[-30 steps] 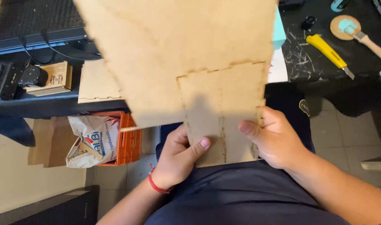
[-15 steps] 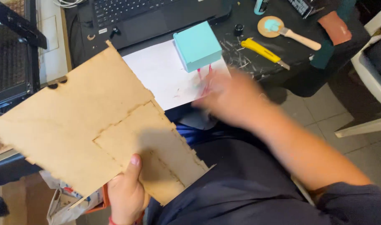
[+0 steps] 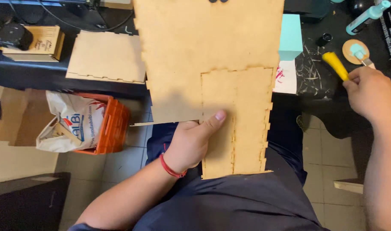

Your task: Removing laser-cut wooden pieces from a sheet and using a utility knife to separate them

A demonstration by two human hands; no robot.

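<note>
**Fibreboard sheet steadied, cutter coming to hand**

Fibreboard fills the middle of our view: a pale laser-cut sheet (image 3: pixel 208 55) runs from the far dark surface (image 3: pixel 315 72) down over our lap, with toothed panels scored into its near end. Our left hand (image 3: pixel 191 143) grips the sheet's inner edge, thumb pressed flat on the near panel and the other fingers clamped underneath. Our right hand (image 3: pixel 366 92) is at the far right, fingers closed on a yellow-handled cutter (image 3: pixel 335 65) just above the surface.

To free a panel cleanly, we judge it best to keep the thumb close beside the scored line, rest the sheet firmly against the lap, and draw the blade along the cut away from the holding hand. An orange crate (image 3: pixel 112 128) with a white bag (image 3: pixel 71 124) sits on the floor at left.
</note>
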